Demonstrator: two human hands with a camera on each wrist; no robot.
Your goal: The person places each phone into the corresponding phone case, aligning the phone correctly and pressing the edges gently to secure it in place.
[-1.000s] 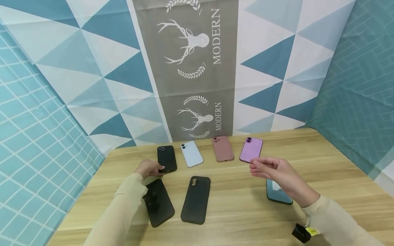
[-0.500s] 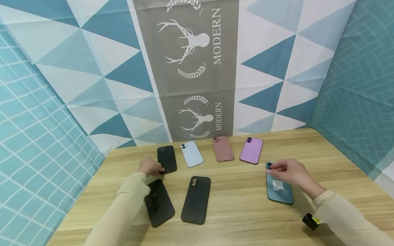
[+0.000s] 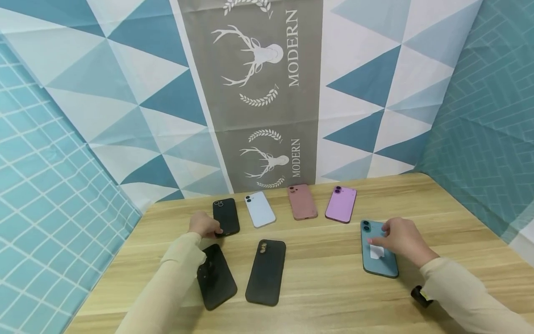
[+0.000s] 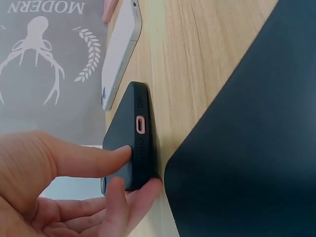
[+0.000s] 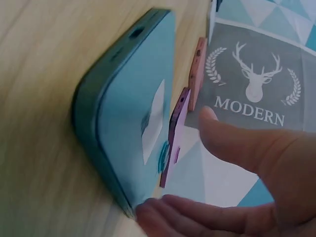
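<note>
In the head view my left hand (image 3: 205, 225) holds the lower end of a black-cased phone (image 3: 225, 215), which lies back up at the rear left. The left wrist view shows the thumb on the phone's back and fingers at its long side; a pinkish port (image 4: 141, 125) shows through the case's end. My right hand (image 3: 401, 239) is over a teal phone (image 3: 375, 266) with a white sticker on its back. In the right wrist view its thumb stands away from the phone, while the fingertips are beside or touching its edge; contact is unclear.
White (image 3: 260, 209), pink (image 3: 302, 202) and purple (image 3: 341, 204) phones lie along the table's back. In front are a glossy black slab (image 3: 217, 283), partly behind the left sleeve, and a black phone case (image 3: 267, 273) with a camera cutout. Patterned cloth (image 3: 271, 111) hangs behind the table.
My right hand came down from beside the purple phone to the teal phone, then shifted slightly right, baring its cameras. The left hand stays at the black-cased phone.
</note>
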